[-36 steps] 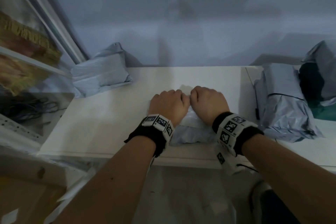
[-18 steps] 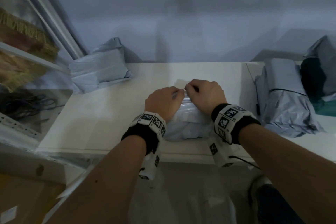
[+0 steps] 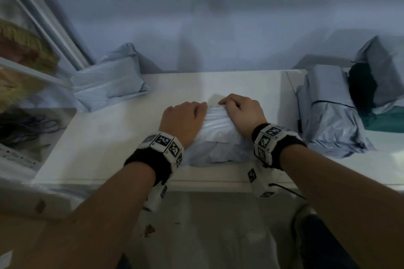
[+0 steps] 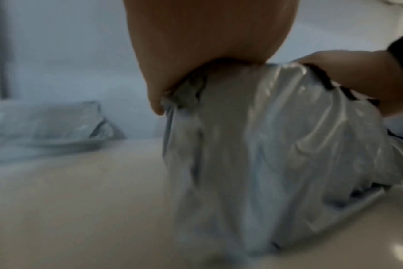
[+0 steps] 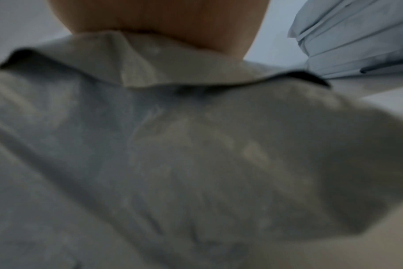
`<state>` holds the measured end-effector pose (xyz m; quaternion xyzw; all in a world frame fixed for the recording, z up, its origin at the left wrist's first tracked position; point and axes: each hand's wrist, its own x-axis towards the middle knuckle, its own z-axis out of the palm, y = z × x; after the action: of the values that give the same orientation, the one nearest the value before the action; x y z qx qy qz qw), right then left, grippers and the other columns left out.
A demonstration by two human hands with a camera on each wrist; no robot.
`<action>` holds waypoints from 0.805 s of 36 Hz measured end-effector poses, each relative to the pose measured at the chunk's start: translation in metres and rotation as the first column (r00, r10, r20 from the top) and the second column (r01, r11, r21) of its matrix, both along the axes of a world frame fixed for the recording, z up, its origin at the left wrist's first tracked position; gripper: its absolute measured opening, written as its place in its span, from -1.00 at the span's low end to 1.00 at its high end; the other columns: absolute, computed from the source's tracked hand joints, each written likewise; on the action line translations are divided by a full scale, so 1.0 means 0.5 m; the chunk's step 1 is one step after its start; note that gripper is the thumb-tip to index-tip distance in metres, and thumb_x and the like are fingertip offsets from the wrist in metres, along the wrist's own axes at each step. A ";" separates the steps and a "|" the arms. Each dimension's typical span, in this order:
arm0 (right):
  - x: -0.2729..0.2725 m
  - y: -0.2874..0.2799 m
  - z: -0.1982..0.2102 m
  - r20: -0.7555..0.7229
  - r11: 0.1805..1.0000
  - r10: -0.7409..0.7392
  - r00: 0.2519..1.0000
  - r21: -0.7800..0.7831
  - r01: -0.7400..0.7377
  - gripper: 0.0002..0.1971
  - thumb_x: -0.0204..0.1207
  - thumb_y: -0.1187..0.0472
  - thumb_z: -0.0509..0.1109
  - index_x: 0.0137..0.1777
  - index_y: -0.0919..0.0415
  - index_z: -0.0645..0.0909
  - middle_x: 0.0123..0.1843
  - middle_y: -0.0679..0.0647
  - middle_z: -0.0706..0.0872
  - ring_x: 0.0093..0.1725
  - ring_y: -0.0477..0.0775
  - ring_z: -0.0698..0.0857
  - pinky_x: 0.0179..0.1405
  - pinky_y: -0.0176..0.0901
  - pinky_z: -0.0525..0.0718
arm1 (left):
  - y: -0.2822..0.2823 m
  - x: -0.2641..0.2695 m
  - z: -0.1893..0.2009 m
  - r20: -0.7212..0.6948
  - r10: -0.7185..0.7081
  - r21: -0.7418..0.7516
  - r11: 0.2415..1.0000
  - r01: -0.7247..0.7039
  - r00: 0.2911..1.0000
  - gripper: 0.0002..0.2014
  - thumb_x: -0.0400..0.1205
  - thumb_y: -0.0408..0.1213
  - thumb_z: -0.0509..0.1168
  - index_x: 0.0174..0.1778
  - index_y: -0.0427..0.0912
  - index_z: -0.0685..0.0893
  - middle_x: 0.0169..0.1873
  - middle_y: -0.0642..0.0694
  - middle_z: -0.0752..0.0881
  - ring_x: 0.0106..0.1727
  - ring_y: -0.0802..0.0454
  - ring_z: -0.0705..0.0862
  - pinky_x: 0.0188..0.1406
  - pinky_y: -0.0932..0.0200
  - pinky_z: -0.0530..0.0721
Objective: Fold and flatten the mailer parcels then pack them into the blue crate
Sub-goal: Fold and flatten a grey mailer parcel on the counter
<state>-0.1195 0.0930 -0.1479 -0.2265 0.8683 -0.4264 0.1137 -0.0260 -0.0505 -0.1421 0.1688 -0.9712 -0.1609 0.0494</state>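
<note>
1. Grey plastic mailer parcel lies at the tabletop's near edge, in the middle.
2. Our left hand and right hand both grip its folded far flap, fingers curled, knuckles up.
3. A second parcel sits at the far left corner, a third parcel by the right edge.

Mailer parcel under inspection: thin grey-white plastic film, glossy, creased, catching highlights. Desk: smooth white surface with a faint sheen. Parcels at right: grey plastic, wrinkled, duller. Wrist bands: black cloth, matt, carrying printed black-and-white marker blocks.
</note>
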 end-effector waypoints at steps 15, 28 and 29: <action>-0.013 -0.002 -0.019 -0.003 0.999 0.011 1.000 -0.049 -0.011 -0.67 0.62 0.13 0.11 0.06 -0.03 0.74 0.08 -0.02 0.79 0.10 0.03 0.69 0.21 -0.06 0.63 | 0.044 -0.021 0.009 -0.037 -0.170 -0.170 0.972 0.161 0.985 -0.36 0.63 0.07 -0.31 0.27 -0.06 0.62 0.17 -0.04 0.73 0.11 -0.08 0.70 0.13 0.02 0.59; -0.012 0.001 -0.014 0.003 1.000 0.001 1.000 -0.023 0.000 -0.67 0.60 0.09 0.11 0.06 -0.09 0.73 0.12 -0.02 0.78 0.14 0.06 0.67 0.25 -0.06 0.62 | -0.001 0.019 -0.038 -0.180 0.218 0.313 0.937 -0.154 0.959 -0.67 0.75 -0.23 0.03 0.23 -0.04 0.68 0.27 -0.03 0.66 0.29 0.01 0.58 0.20 0.35 0.33; -0.012 0.000 -0.012 -0.004 1.000 0.008 1.000 -0.006 -0.008 -0.66 0.60 0.08 0.09 0.06 -0.09 0.73 0.13 -0.02 0.78 0.14 0.06 0.67 0.25 -0.05 0.61 | 0.001 0.018 -0.036 -0.190 0.247 0.360 0.918 -0.167 0.950 -0.67 0.75 -0.23 0.02 0.20 -0.04 0.70 0.26 -0.03 0.67 0.27 0.01 0.59 0.20 0.33 0.34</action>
<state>-0.1256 0.0932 -0.1540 -0.2314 0.8664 -0.4280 0.1128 -0.0171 -0.0498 -0.1599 0.2573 -0.8929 -0.3382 0.1491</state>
